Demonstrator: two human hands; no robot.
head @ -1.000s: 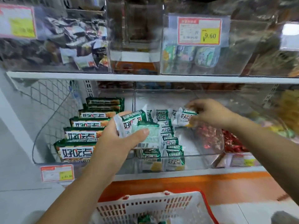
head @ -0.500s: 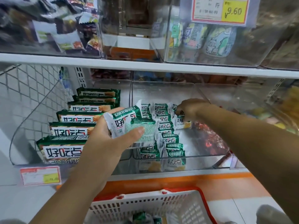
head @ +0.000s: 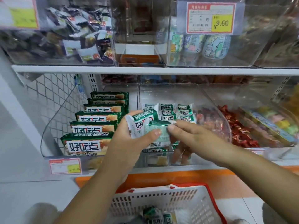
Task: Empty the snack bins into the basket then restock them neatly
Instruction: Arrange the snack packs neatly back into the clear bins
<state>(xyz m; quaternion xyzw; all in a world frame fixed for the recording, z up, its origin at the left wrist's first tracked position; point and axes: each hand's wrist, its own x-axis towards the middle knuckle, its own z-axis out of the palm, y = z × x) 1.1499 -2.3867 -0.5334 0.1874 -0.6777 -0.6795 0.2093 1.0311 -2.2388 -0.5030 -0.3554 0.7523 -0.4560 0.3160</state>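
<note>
Left hand [head: 127,143] is curled round a small stack of packets [head: 142,125], thumb pressed across the face, long axis running left to right. Right hand [head: 191,139] meets it from the right. Its thumb and forefinger pinch the right end of the top packet [head: 160,135], and its other fingers are tucked below, partly hidden.

The stack is held just in front of the middle bin [head: 210,101], above the bin's front edge. Rows of packets [head: 176,112] already stand at the bin's back. The basket [head: 161,196] sits below, nearer the person, with a few packets inside.

Judgement: restocking is under way. The right hand is nearer the bin, so the top packet should travel forward and slightly right.
</note>
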